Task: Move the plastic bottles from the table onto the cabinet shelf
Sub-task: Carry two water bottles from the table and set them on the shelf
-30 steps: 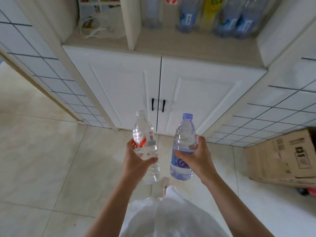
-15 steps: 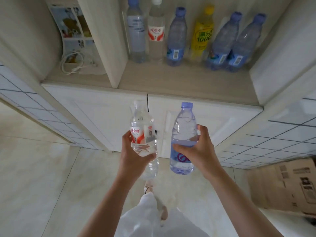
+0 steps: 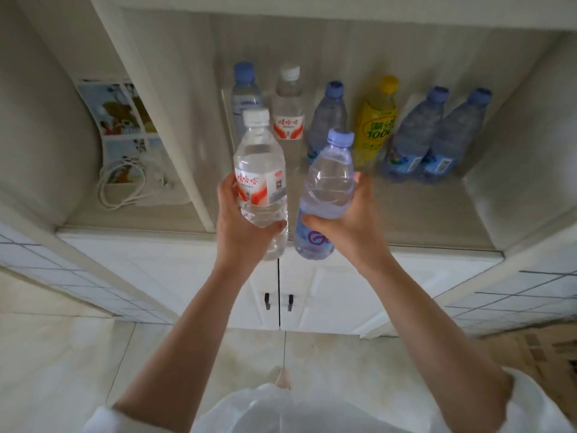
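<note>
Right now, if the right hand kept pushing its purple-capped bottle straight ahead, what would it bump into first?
Probably the blue-capped bottle standing on the shelf right behind the held bottle; the right hand points that way, though depth is hard to judge.

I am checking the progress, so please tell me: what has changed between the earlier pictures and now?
Both hands have lifted their bottles from floor level up to the front of the cabinet shelf. The left hand still grips the white-capped bottle, the right hand the blue-capped bottle. Nothing was let go. The six bottles at the back stayed in place.
</note>
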{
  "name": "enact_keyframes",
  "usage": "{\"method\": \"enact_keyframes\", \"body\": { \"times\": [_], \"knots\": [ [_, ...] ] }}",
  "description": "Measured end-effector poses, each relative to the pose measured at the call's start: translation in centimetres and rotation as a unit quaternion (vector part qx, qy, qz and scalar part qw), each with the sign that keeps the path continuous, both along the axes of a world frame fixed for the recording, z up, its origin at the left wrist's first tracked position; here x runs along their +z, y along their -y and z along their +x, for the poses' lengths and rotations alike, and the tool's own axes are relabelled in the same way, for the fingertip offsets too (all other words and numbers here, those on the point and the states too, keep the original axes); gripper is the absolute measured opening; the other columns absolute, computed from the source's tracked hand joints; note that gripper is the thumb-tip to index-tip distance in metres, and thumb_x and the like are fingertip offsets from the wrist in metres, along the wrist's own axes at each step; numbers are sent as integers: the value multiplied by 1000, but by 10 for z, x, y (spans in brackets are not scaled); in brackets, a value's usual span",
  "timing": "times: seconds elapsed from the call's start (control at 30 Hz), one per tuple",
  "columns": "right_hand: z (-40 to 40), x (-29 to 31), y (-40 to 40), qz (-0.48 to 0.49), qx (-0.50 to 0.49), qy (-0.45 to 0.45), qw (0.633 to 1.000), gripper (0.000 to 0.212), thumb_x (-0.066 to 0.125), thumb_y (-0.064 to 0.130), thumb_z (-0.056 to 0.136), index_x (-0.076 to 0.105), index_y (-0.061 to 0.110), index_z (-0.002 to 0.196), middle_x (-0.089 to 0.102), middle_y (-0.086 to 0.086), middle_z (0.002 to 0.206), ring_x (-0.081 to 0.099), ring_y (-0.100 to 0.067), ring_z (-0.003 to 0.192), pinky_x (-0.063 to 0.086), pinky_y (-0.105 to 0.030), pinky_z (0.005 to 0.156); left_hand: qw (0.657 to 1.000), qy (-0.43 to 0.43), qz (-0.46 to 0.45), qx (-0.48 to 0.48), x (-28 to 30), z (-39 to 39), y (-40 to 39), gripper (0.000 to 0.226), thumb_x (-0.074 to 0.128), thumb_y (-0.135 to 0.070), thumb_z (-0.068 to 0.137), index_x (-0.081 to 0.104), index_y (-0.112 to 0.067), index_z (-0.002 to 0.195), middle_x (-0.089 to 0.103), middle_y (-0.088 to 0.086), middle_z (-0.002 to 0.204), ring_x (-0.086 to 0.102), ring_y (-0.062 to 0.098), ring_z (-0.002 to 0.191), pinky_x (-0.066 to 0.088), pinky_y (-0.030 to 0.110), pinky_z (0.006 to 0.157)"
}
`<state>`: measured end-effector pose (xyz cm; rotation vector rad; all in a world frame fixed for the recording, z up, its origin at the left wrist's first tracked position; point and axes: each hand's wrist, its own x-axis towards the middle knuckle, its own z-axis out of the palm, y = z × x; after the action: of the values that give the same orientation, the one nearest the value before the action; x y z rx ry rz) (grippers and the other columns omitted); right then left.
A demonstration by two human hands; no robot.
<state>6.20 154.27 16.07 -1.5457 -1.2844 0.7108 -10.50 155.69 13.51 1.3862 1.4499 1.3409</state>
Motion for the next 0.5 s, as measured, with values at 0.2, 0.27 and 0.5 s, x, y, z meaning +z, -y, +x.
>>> {"method": "enact_keyframes", "body": {
  "times": [0.2, 0.27, 0.5],
  "knots": [
    [-11, -7, -32, 48, 3, -4, 999, 80, 88, 14, 58, 40, 13, 122, 59, 2, 112, 61, -10, 98, 48, -13, 77, 998, -5, 27, 48, -4, 6, -31, 90, 87, -3, 56, 39, -17, 131, 55, -22, 105, 56, -16, 93, 43, 1, 73],
    [-12, -13, -37, 66, 14, -11, 998, 80, 88, 11, 58, 40, 11, 121, 58, -3, 115, 61, -10, 100, 45, -7, 77, 998, 1, 28, 61, -8, 6, -34, 90, 87, -4, 57, 39, -17, 132, 56, -16, 109, 56, -16, 94, 42, 0, 72],
    [-16, -32, -41, 91, 25, 4, 996, 80, 90, 15, 59, 37, 16, 119, 55, -9, 119, 60, -19, 104, 45, -5, 75, 996, 11, 41, 81, -20, 4, -32, 85, 86, -8, 60, 37, -20, 128, 59, -8, 114, 62, 1, 97, 55, 22, 79]
  ]
}}
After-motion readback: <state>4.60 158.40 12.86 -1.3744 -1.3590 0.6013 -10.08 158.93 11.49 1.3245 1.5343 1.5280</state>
